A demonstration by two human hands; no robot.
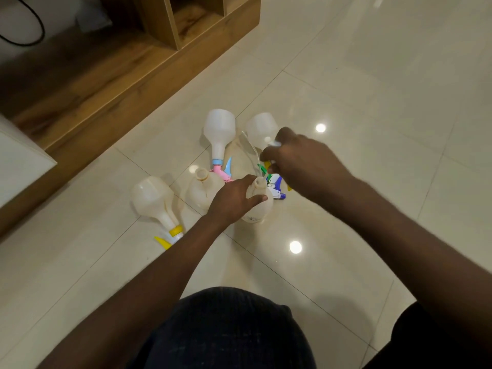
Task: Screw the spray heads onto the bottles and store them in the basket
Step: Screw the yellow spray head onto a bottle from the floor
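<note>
— Hands first: what does each one grip?

— Left hand (234, 199), at frame centre, is wrapped round the shoulder of an upright open bottle (257, 202) standing on the tiled floor (372, 102), thumb across the front, open neck showing above the fingers. Right hand (298, 158), just above and to the right, is curled around a green spray head (262, 169); its clear dip tube (250, 147) arcs up to the left. The hand is motion-blurred, so how tightly it pinches I cannot tell.

— How many bottles?

— Five. Two lie on their sides with heads fitted: the yellow-headed bottle (154, 201) at centre left and the pink-and-blue-headed bottle (219, 129) above centre. A second open bottle (203, 189) stands just left of the held one, touching the left hand. Another bottle (261, 127) lies partly hidden behind the right hand.

— Loose heads?

— A small pile of spray heads (277, 186) lies just right of the held bottle; blue, white and yellow parts show, though the number is unclear.

— Anything else?

— A wooden shelf unit (159, 35) fills the upper left.
</note>
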